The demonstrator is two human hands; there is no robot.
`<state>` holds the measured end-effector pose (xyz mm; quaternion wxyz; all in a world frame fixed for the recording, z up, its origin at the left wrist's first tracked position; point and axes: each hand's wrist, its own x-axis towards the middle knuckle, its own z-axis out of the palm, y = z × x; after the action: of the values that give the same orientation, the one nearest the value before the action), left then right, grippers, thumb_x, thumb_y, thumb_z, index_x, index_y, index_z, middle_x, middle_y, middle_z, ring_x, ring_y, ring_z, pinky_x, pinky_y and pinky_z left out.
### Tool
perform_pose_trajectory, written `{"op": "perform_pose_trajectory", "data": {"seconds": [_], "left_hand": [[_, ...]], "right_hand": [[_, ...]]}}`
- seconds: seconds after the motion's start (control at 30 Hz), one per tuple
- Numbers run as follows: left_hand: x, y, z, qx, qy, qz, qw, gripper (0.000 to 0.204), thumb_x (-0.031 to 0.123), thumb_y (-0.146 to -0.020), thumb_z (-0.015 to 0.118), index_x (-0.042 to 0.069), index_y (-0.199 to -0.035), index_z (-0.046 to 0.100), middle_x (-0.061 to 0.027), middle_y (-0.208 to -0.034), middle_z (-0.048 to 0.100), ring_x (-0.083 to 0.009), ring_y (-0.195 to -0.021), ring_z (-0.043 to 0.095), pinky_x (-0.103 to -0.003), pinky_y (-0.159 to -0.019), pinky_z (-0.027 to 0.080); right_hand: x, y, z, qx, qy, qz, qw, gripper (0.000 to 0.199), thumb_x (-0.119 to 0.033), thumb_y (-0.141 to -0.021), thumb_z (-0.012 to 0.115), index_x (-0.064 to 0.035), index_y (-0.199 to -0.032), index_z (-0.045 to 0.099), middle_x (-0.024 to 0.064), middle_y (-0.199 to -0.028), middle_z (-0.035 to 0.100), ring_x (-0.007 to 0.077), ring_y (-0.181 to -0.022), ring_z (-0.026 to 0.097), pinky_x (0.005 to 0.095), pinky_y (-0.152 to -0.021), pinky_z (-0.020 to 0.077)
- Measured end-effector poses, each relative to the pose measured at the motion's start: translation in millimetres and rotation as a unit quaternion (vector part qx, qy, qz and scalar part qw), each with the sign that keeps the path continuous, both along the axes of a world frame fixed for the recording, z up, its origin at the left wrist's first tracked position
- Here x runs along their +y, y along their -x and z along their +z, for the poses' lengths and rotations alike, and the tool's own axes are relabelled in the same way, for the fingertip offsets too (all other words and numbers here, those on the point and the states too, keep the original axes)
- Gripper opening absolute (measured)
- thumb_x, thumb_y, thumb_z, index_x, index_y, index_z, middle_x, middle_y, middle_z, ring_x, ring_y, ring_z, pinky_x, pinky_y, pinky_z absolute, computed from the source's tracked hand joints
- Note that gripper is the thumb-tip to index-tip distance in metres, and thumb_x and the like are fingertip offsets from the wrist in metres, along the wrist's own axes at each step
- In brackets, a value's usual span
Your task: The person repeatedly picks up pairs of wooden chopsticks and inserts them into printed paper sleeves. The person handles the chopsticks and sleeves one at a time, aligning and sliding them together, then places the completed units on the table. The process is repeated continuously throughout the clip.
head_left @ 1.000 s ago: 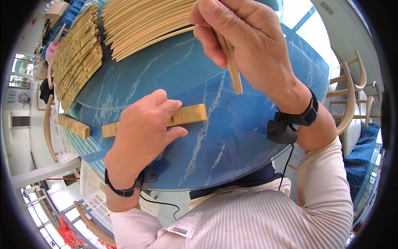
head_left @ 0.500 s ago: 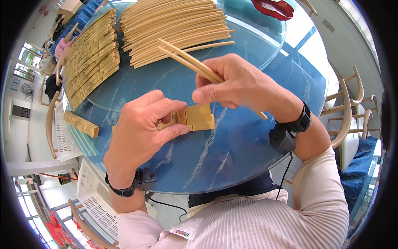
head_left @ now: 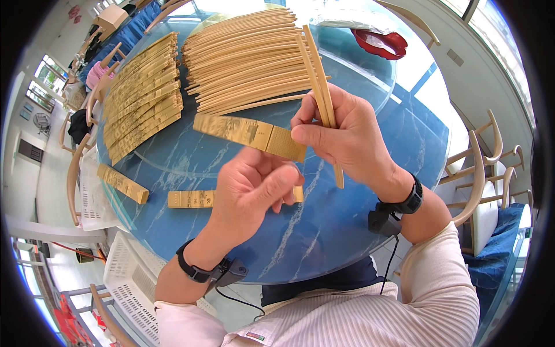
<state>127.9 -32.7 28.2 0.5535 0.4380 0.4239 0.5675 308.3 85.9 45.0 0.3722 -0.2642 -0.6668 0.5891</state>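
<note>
My right hand (head_left: 344,124) is closed around a pair of wooden chopsticks (head_left: 315,69), held nearly upright. A flat gold paper chopstick sleeve (head_left: 248,132) with dark print is raised off the table, its right end at my right thumb tip. Just below it, my left hand (head_left: 245,191) has its thumb apart from partly curled fingers; its index finger lies by the sleeve's lower edge, and whether it touches is unclear. Another gold sleeve (head_left: 189,199) lies on the table, partly hidden behind my left hand.
Many loose chopsticks (head_left: 248,63) lie in rows at the back of the blue marbled glass table (head_left: 324,243). Left of them spreads a fanned stack of gold sleeves (head_left: 144,95). A single folded gold piece (head_left: 122,183) sits near the left edge. A red dish (head_left: 380,45) stands far right.
The sleeve that was low under my left hand is now lifted toward my right hand. The chopsticks have swung from slanting to nearly upright. My left hand has moved right and its fingers have loosened.
</note>
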Motion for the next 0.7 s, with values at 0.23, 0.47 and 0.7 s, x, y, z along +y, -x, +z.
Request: {"op": "perform_pose_trajectory", "data": {"seconds": [0.23, 0.47, 0.7], "left_hand": [[6.6, 12.7, -12.5, 0.0, -0.133, 0.135, 0.982, 0.021, 0.01, -0.108, 0.064, -0.001, -0.125, 0.066, -0.0127, -0.102, 0.077, -0.0172, -0.078, 0.072, -0.03, -0.061, 0.055], [4.5, 28.4, -0.6, -0.023, -0.286, 0.231, 0.93, 0.022, 0.004, -0.107, 0.063, -0.003, -0.128, 0.064, -0.0147, -0.112, 0.077, -0.0182, -0.086, 0.073, -0.031, -0.075, 0.059], [3.4, 36.0, 3.1, -0.002, -0.333, 0.233, 0.914, 0.027, 0.003, -0.106, 0.06, -0.002, -0.133, 0.064, -0.017, -0.124, 0.075, -0.0272, -0.102, 0.077, -0.043, -0.083, 0.065]], "right_hand": [[-11.8, 5.1, -2.6, 0.092, 0.005, 0.009, 0.996, 0.019, -0.013, -0.104, 0.073, -0.0017, -0.113, 0.061, 0.004, -0.092, 0.066, 0.0055, -0.068, 0.056, 0.0219, -0.058, 0.0431], [-27.2, 10.5, -21.5, 0.053, -0.166, -0.02, 0.984, 0.01, 0.0, -0.102, 0.071, -0.0001, -0.107, 0.062, 0.0055, -0.094, 0.061, 0.0099, -0.071, 0.057, 0.0245, -0.061, 0.0468], [-19.9, 7.9, -14.5, 0.024, -0.314, -0.058, 0.948, 0.017, 0.002, -0.094, 0.079, 0.0019, -0.104, 0.065, 0.0087, -0.097, 0.06, 0.0132, -0.073, 0.058, 0.0248, -0.062, 0.0482]]}}
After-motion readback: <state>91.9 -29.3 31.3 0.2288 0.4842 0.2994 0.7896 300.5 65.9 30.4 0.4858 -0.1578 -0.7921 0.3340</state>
